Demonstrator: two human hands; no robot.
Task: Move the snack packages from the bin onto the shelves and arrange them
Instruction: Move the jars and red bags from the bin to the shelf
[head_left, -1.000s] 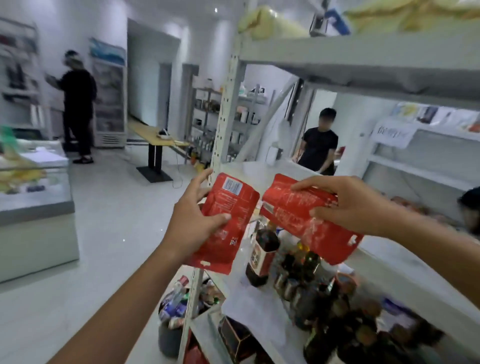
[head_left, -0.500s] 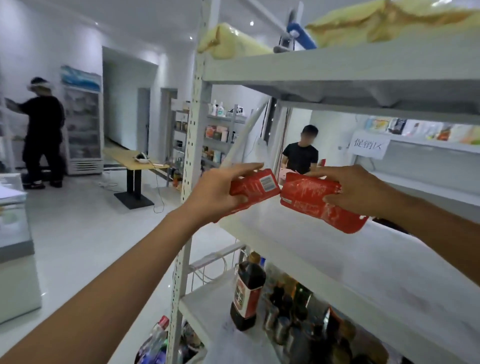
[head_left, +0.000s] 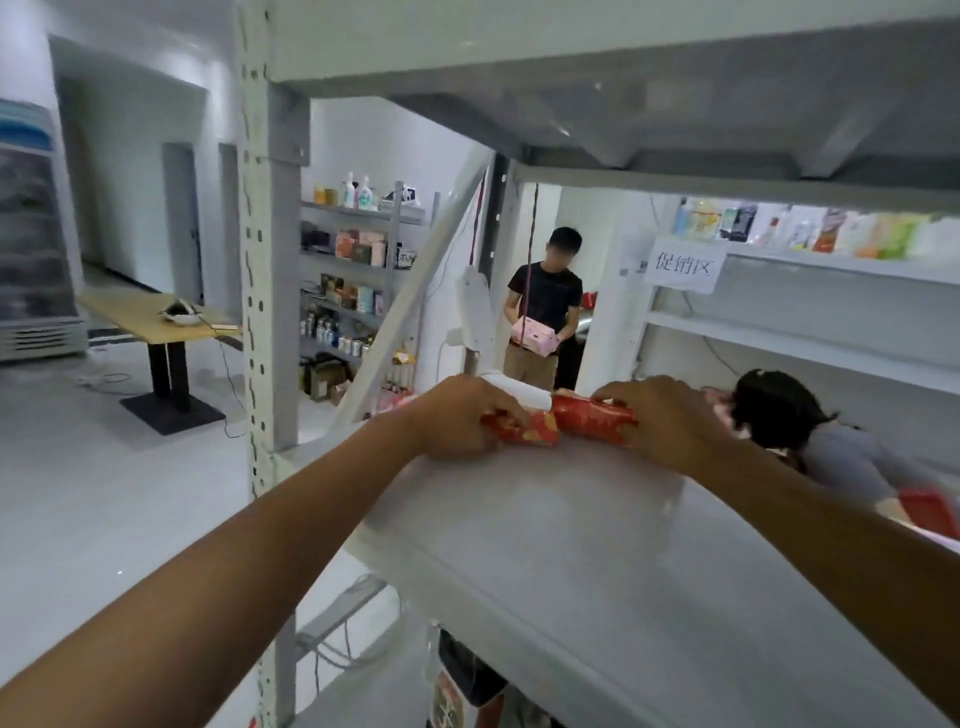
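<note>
A: Start at the fingers. What has each hand got?

B: The left hand (head_left: 457, 415) has its fingers (head_left: 506, 410) curled closed over the left red packet (head_left: 522, 428), gripping it from above at the packet's 9 o'clock end. The right hand (head_left: 660, 421) is closed the same way over the right red packet (head_left: 592, 418), holding its 3 o'clock end.

A: And how do the packets lie?

B: Both look to be lying low on the far part of the white shelf (head_left: 571, 545), long axes running 9 to 3 o'clock, end to end. Their inner ends meet or slightly overlap between the two hands; which one, the blur won't let him say.

A: So which hand is nearer the join?

B: About equal. Each packet extends inward from its own fingers, toward the other hand, so the next move probably turns on releasing them and squaring that row along the back edge.

A: The arms?

B: Both forearms reach forward toward 12 o'clock, converging over the shelf, wrists bent down, palms facing the shelf surface.

A: Anything in the way?

B: Behind the shelf, another person's dark hair (head_left: 774, 405) sits at 3 o'clock of the right hand, close by. The bin is not in view.
</note>
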